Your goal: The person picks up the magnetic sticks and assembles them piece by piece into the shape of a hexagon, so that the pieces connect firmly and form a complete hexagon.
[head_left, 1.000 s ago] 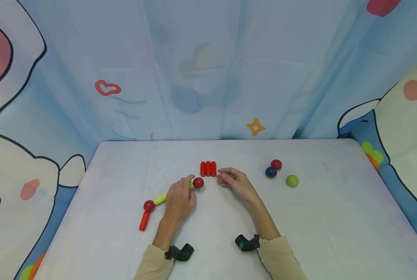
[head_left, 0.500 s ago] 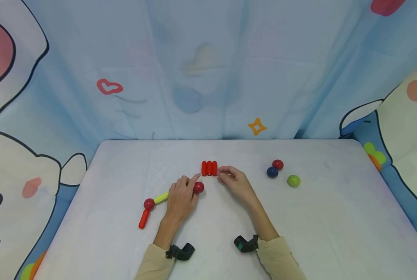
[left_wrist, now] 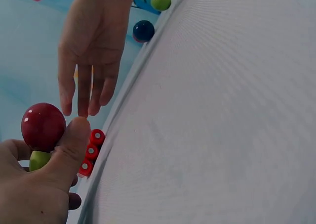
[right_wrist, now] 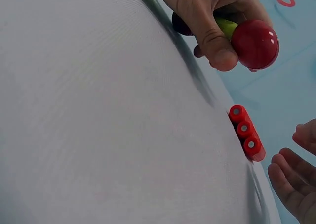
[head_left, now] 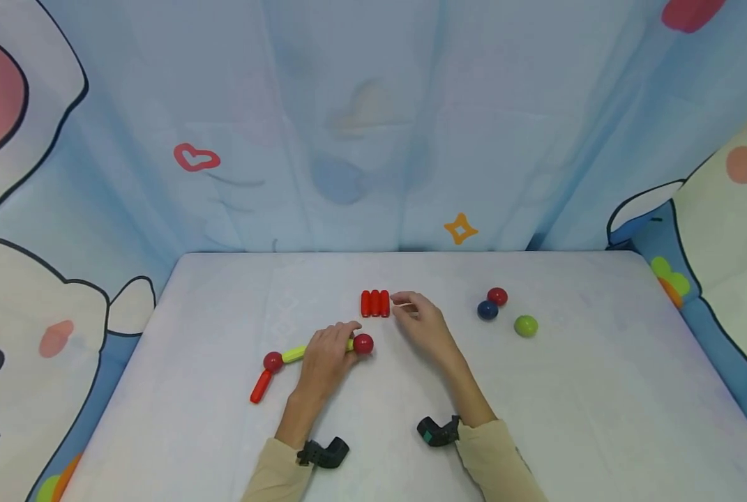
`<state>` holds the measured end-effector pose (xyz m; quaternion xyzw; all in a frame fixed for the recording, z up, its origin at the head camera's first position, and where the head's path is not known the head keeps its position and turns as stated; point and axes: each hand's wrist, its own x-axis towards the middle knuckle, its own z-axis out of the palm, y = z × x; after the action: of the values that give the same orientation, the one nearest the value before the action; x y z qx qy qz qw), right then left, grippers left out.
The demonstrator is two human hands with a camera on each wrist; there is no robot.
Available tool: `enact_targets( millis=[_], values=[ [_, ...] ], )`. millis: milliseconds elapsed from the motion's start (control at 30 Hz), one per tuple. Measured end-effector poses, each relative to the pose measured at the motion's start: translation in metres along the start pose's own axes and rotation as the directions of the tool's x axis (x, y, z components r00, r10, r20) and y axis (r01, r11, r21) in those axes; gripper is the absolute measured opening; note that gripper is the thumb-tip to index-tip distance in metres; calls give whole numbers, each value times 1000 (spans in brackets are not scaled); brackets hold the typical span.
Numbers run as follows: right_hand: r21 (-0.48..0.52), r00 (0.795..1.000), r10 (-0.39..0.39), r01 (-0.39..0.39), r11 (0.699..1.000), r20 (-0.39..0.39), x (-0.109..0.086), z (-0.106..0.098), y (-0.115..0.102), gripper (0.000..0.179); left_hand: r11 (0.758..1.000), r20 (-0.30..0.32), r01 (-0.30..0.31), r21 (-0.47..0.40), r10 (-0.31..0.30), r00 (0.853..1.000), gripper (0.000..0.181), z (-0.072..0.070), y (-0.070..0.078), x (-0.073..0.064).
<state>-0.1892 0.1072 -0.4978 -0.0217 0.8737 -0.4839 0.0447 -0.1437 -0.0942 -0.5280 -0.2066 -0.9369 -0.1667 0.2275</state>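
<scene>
My left hand [head_left: 326, 359] grips a yellow-green rod [head_left: 294, 354] across its middle, with thumb and fingers around it. A red ball [head_left: 363, 344] caps the rod's right end. At the rod's other end is a second red ball [head_left: 273, 361], from which a red rod [head_left: 261, 386] angles toward the front. Three red rods [head_left: 375, 303] lie side by side beyond the hands; grey metal-looking discs show in their ends in the right wrist view. My right hand [head_left: 425, 324] hovers just right of them, fingers loosely bent and holding nothing.
Toward the right of the white table [head_left: 574, 390] sit a red ball [head_left: 497, 296], a dark blue ball [head_left: 487, 310] touching or nearly touching it, and a green ball [head_left: 526, 325]. A blue patterned curtain [head_left: 373, 139] hangs behind the table's far edge.
My left hand has brought the joined rods and balls round: the right-end ball has come slightly nearer and to the right. My right hand has stayed almost in place.
</scene>
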Motion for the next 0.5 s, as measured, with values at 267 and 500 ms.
enact_targets(
  millis=[267, 500],
  values=[
    [-130, 992, -124, 128, 983, 36, 11, 8, -4, 37, 998, 82, 21, 52, -26, 996, 65, 3, 0, 0],
    [-267, 994, -92, 103, 958, 53, 12, 15, -6, 34, 997, 48, 19, 73, -23, 999, 51, 0, 1, 2]
  ],
)
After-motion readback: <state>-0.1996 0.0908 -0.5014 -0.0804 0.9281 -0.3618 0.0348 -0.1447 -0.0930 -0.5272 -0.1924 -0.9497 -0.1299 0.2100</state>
